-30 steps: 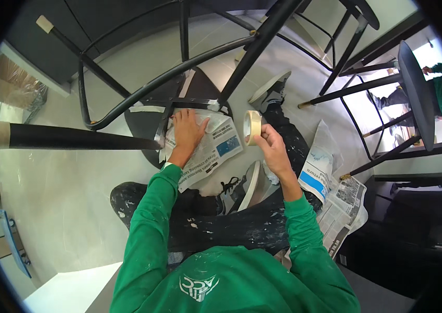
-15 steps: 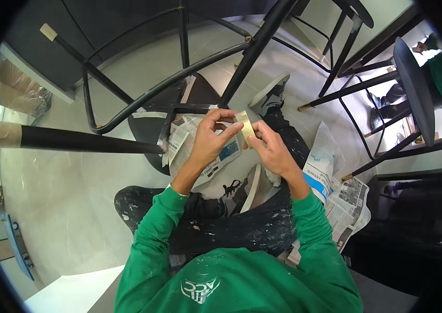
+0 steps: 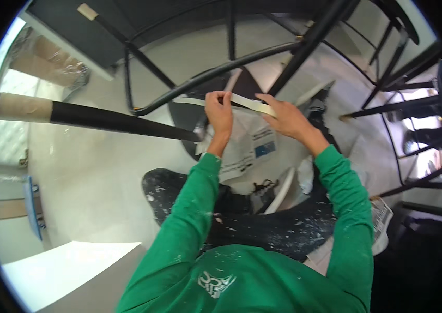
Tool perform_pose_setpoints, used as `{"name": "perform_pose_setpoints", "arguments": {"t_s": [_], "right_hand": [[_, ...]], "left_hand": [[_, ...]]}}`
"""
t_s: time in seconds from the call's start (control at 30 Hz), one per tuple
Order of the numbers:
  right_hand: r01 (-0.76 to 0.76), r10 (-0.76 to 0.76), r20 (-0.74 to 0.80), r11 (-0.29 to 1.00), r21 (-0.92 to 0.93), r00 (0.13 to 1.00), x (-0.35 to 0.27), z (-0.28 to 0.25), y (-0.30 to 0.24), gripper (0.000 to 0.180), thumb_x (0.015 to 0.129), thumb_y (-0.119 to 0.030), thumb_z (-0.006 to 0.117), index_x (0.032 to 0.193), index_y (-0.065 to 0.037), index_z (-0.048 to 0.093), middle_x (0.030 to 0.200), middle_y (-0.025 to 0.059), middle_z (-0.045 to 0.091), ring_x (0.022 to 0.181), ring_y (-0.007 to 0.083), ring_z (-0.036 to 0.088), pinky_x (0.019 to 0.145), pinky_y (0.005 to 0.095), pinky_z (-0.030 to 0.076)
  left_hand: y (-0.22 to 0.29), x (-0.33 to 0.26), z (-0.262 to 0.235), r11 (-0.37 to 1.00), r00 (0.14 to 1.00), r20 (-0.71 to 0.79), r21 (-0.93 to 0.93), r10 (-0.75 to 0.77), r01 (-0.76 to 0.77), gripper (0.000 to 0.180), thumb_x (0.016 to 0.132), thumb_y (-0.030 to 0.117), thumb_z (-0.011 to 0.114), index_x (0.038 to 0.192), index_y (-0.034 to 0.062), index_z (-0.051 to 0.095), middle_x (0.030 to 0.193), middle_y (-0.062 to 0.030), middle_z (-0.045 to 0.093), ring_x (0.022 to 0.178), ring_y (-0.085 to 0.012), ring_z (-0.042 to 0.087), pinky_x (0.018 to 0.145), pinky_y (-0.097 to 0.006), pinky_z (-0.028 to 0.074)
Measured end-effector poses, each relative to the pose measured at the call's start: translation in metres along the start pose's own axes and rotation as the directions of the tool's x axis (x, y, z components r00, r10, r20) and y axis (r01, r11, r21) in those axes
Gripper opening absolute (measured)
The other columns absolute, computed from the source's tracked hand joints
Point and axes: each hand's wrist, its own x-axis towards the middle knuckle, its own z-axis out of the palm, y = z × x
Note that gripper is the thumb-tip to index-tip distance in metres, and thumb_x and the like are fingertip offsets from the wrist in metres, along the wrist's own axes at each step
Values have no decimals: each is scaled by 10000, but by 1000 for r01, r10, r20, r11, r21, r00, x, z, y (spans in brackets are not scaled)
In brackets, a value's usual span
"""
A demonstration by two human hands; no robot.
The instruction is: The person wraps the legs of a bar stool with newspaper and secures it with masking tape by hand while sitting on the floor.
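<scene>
Fingertips of the left hand (image 3: 219,110) pinch one end of a pale tape (image 3: 247,103) strip, while the right hand (image 3: 285,118) grips its other end (fingers partly spread, roll hidden). Tape stretches between both hands, just beside a curved black chair rail (image 3: 189,86). Below lie newspaper (image 3: 247,148), paint-flecked dark trousers (image 3: 262,235) and white floor (image 3: 90,172).

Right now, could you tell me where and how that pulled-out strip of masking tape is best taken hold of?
Pinch the strip of tape at its two ends, from above, thumb and fingertips on its flat faces. It runs taut and nearly level between the left hand and the right hand, above the curved black chair rail, so its middle probably stays free for sticking.
</scene>
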Motion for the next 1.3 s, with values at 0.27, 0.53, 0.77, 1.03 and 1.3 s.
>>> {"name": "perform_pose_setpoints", "arguments": {"t_s": [0.27, 0.53, 0.77, 1.03, 1.3], "right_hand": [[183, -171, 82, 966, -181, 982, 1, 26, 60, 407, 994, -204, 616, 1395, -148, 658, 1111, 216, 689, 970, 433, 675, 868, 495, 546], [173, -144, 122, 944, -281, 982, 14, 37, 67, 384, 989, -179, 573, 1356, -136, 678, 1032, 215, 682, 889, 427, 694, 818, 508, 564], [143, -70, 206, 921, -362, 976, 19, 52, 67, 363, 961, -136, 543, 1289, -119, 699, 1050, 190, 709, 911, 387, 726, 835, 491, 586], [139, -61, 196, 901, -410, 979, 25, 65, 64, 349, 940, -142, 581, 1268, -127, 700, 1005, 187, 732, 871, 393, 737, 799, 507, 596], [161, -84, 186, 877, -452, 979, 26, 70, 70, 275, 881, -110, 598, 1116, -95, 741, 955, 188, 728, 872, 392, 742, 793, 487, 604]], "left_hand": [[-38, -9, 3, 960, 966, 95, 176, -239, 220, 250, 1016, 235, 692, 999, -13, 676, 849, -157, 730, 736, -281, 718, 687, -388, 549], [-59, -18, 14, 957, 976, 93, 234, -196, 170, 221, 1045, 218, 651, 1020, -1, 630, 834, -171, 723, 707, -326, 706, 677, -412, 546], [-69, -33, 25, 901, 994, 101, 434, -41, -7, 201, 1043, 246, 638, 1029, 46, 623, 976, -157, 721, 829, -412, 697, 736, -509, 539], [-73, -28, 18, 842, 981, 125, 536, -149, 60, 221, 1040, 285, 631, 1068, 67, 649, 1023, -164, 751, 886, -405, 724, 765, -510, 557], [-66, -34, 20, 857, 979, 161, 515, -127, 27, 145, 1006, 180, 639, 1070, 51, 657, 1041, -140, 719, 937, -385, 703, 808, -488, 549]]}}
